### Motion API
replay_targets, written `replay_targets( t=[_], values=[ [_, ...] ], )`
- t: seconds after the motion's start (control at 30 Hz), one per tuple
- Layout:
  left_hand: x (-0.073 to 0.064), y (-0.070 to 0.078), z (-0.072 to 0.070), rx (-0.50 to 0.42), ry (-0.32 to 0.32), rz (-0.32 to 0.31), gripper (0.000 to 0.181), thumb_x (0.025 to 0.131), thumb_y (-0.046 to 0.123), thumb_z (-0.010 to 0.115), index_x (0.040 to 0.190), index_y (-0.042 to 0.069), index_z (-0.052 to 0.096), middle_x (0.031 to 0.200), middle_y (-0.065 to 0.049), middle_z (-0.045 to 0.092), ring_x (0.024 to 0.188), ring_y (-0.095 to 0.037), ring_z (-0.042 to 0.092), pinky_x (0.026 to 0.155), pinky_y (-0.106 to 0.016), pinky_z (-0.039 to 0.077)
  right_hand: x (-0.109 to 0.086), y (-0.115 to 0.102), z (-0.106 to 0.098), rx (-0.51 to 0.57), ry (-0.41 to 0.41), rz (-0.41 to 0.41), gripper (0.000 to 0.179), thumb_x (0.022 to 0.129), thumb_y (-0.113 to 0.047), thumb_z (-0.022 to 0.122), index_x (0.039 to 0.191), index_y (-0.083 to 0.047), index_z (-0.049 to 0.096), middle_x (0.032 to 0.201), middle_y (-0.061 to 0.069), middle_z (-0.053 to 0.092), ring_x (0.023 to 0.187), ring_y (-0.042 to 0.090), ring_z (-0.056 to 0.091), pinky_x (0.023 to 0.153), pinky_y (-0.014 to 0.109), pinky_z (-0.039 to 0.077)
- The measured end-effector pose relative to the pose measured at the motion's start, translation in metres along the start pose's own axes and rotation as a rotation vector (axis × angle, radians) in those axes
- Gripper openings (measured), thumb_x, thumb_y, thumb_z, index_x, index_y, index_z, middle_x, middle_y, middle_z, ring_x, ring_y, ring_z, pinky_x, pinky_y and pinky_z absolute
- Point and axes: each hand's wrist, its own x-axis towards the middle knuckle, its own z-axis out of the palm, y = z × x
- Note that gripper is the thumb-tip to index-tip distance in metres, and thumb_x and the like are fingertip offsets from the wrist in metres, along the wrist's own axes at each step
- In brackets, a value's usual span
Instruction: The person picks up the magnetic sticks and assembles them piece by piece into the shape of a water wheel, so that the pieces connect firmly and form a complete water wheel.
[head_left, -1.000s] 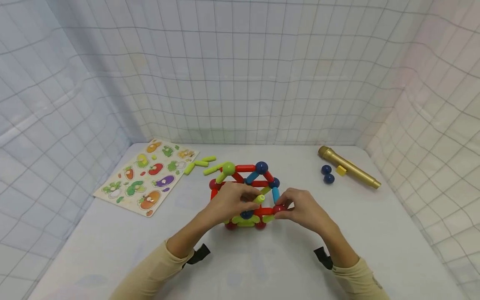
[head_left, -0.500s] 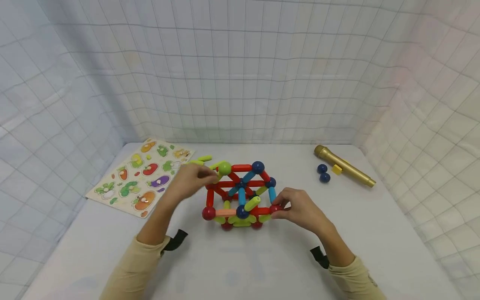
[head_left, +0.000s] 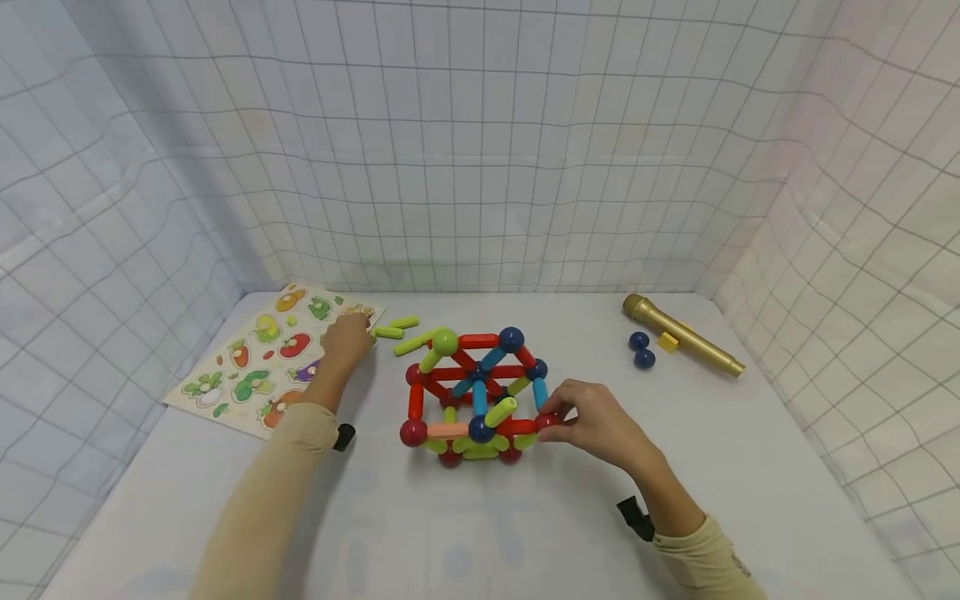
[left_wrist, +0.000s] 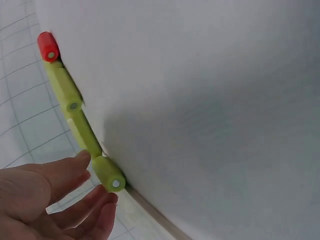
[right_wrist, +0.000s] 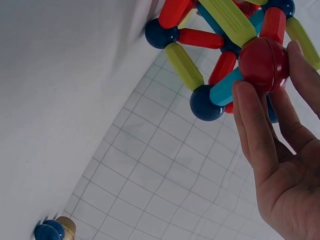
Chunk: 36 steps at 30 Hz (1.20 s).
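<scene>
A frame of magnetic sticks and balls [head_left: 478, 402], in red, blue, green and salmon, stands mid-table in the head view. My right hand [head_left: 603, 425] pinches the red ball [right_wrist: 260, 65] at its near right corner between thumb and fingers. One green stick [head_left: 501, 412] juts up from the blue ball [head_left: 482, 429] at the front. My left hand [head_left: 348, 337] reaches to the loose green sticks left of the frame. In the left wrist view its thumb and fingertips are right at the nearest green stick [left_wrist: 109, 174], spread to either side of it.
Under and beside the left forearm lies a vegetable puzzle board [head_left: 247, 358]. Several loose green sticks [head_left: 405, 322] rest behind the frame's left side. At the right are two dark blue balls [head_left: 643, 358], a yellow block [head_left: 667, 342] and a gold microphone [head_left: 686, 336]. Grid-patterned cloth walls surround the table.
My left hand has left the green stick at the front ball and moved left and away, over to the loose sticks by the board. My right hand keeps its grip on the red ball.
</scene>
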Motion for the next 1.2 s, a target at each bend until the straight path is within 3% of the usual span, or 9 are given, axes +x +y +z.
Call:
replay_targets(
  t=[0.13, 0.3, 0.47, 0.57, 0.67, 0.77, 0.97, 1.1, 1.2],
  values=[
    [0.0, 0.0, 0.006, 0.046, 0.017, 0.077, 0.033, 0.089, 0.007, 0.061, 0.12, -0.004, 0.063, 0.12, -0.028, 0.064, 0.108, -0.046, 0.062, 0.089, -0.053, 0.052, 0.001, 0.0, 0.0, -0.001, 0.001, -0.009, 0.022, 0.078, -0.024, 0.082, 0.096, -0.015, 0.072, 0.09, -0.006, 0.067, 0.083, 0.007, 0.064, 0.075, 0.021, 0.057],
    [-0.005, -0.001, 0.009, 0.145, 0.036, 0.148, 0.03, 0.095, 0.005, 0.048, 0.119, -0.002, 0.065, 0.113, -0.029, 0.065, 0.103, -0.046, 0.063, 0.082, -0.053, 0.053, 0.002, -0.001, 0.001, -0.001, 0.003, -0.018, 0.022, 0.077, -0.025, 0.082, 0.095, -0.015, 0.072, 0.09, -0.006, 0.067, 0.082, 0.006, 0.064, 0.074, 0.02, 0.056],
    [-0.008, -0.001, 0.01, 0.158, 0.023, 0.161, 0.036, 0.097, 0.006, 0.045, 0.13, -0.001, 0.058, 0.117, -0.032, 0.062, 0.108, -0.047, 0.059, 0.088, -0.054, 0.052, 0.001, -0.001, 0.001, -0.006, 0.009, -0.023, 0.023, 0.077, -0.024, 0.082, 0.095, -0.014, 0.072, 0.089, -0.006, 0.068, 0.082, 0.007, 0.065, 0.074, 0.02, 0.056],
    [-0.012, 0.0, 0.009, 0.049, 0.035, 0.142, 0.041, 0.094, 0.006, 0.051, 0.134, -0.005, 0.053, 0.124, -0.031, 0.06, 0.112, -0.046, 0.058, 0.093, -0.052, 0.05, 0.001, -0.001, 0.0, -0.01, 0.005, -0.016, 0.023, 0.077, -0.025, 0.082, 0.095, -0.014, 0.072, 0.089, -0.006, 0.068, 0.082, 0.007, 0.065, 0.073, 0.019, 0.055],
    [-0.025, 0.0, 0.004, -0.135, 0.041, 0.138, 0.042, 0.093, 0.01, 0.058, 0.132, -0.006, 0.055, 0.123, -0.029, 0.062, 0.111, -0.043, 0.06, 0.091, -0.049, 0.051, 0.001, -0.001, 0.0, -0.017, -0.003, -0.006, 0.023, 0.078, -0.026, 0.082, 0.096, -0.014, 0.072, 0.09, -0.006, 0.068, 0.083, 0.008, 0.065, 0.073, 0.018, 0.054],
    [-0.045, 0.001, -0.003, -0.332, 0.027, 0.148, 0.042, 0.092, 0.018, 0.064, 0.129, -0.003, 0.059, 0.119, -0.026, 0.065, 0.107, -0.039, 0.064, 0.085, -0.045, 0.055, 0.001, -0.002, 0.0, -0.02, -0.004, -0.008, 0.023, 0.078, -0.026, 0.082, 0.096, -0.014, 0.073, 0.09, -0.006, 0.068, 0.083, 0.008, 0.065, 0.074, 0.017, 0.053],
    [-0.092, 0.01, -0.022, -0.663, -0.027, 0.134, 0.048, 0.09, 0.028, 0.07, 0.131, 0.009, 0.056, 0.124, -0.018, 0.061, 0.114, -0.034, 0.061, 0.093, -0.044, 0.052, 0.001, -0.002, -0.001, -0.015, -0.005, -0.017, 0.023, 0.078, -0.026, 0.081, 0.096, -0.014, 0.072, 0.091, -0.006, 0.068, 0.084, 0.008, 0.065, 0.074, 0.019, 0.055],
    [-0.119, 0.029, -0.03, -0.816, -0.086, 0.213, 0.05, 0.088, 0.028, 0.073, 0.13, 0.008, 0.053, 0.124, -0.016, 0.058, 0.112, -0.03, 0.062, 0.092, -0.035, 0.054, 0.0, -0.001, -0.002, -0.015, -0.008, -0.008, 0.023, 0.079, -0.025, 0.081, 0.097, -0.015, 0.072, 0.091, -0.006, 0.068, 0.084, 0.008, 0.066, 0.075, 0.021, 0.056],
    [-0.137, 0.046, -0.026, -0.859, -0.146, 0.294, 0.048, 0.088, 0.025, 0.073, 0.13, 0.008, 0.056, 0.118, -0.014, 0.06, 0.105, -0.026, 0.062, 0.086, -0.026, 0.054, 0.0, -0.001, -0.001, -0.015, -0.014, -0.004, 0.023, 0.079, -0.026, 0.081, 0.097, -0.015, 0.072, 0.092, -0.006, 0.068, 0.085, 0.009, 0.066, 0.075, 0.022, 0.057]
  ],
)
